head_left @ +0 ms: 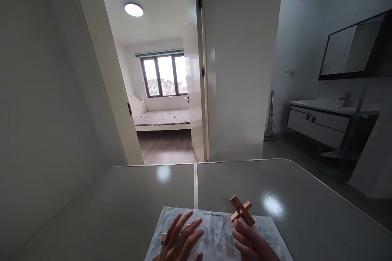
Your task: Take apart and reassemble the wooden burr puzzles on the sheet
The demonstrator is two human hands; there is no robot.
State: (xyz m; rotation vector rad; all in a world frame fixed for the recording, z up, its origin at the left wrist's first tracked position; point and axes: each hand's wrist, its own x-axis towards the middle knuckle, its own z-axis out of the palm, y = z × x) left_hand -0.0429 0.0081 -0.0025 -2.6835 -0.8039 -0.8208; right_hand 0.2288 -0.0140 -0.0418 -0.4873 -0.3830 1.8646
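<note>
My right hand (249,241) pinches interlocked wooden puzzle pieces (241,211) between thumb and fingers. They form a tilted cross held above the far right edge of a creased printed sheet (214,232). Spread fingers mark my left hand (181,240), which hovers over or rests on the sheet's left side; I cannot tell whether it touches. Partly hidden beneath and beside it lies a small wooden block (163,237), with more light wood showing near the bottom edge.
The sheet lies on a glossy grey table (137,195) with a pale seam down its middle. Beyond it, an open door (196,89) shows a bed (162,117) under a window. To the right are a washbasin cabinet (318,124) and a mirror (352,47).
</note>
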